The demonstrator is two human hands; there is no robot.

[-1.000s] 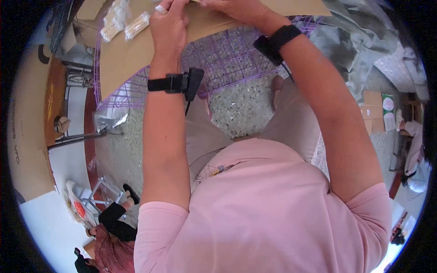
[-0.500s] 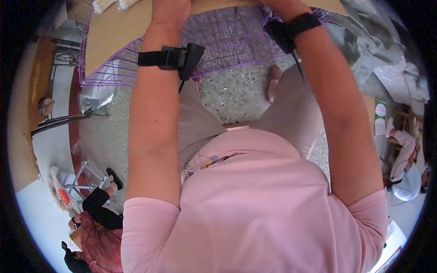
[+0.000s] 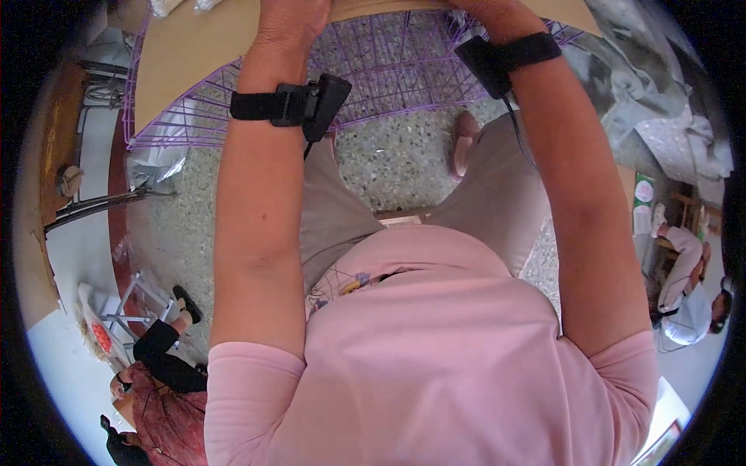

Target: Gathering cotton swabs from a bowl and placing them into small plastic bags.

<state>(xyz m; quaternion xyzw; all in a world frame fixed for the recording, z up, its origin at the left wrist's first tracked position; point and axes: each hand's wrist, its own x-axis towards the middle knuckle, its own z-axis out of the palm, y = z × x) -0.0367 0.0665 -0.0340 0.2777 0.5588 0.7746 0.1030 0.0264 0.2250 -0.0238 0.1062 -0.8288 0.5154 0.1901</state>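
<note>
Nearest, at the bottom of the frame, a soft pink shirt [image 3: 435, 349] filled the view, with both bare forearms rising from it toward the top edge. Each wrist carried a black strap; the left one held a small black box [image 3: 322, 105]. Below them lay speckled terrazzo floor [image 3: 388, 159]. Further up, a purple wire basket [image 3: 388, 66] of thin crossing rods sat under a flat tan board [image 3: 186, 50] at the upper left. The left hand [image 3: 291, 23] rested at the board's edge at top centre; the right hand [image 3: 486, 8] was mostly cut off at the top. I could not tell how their fingers stood. Compared with half a second before, the hands sat higher, nearly out of frame.
</note>
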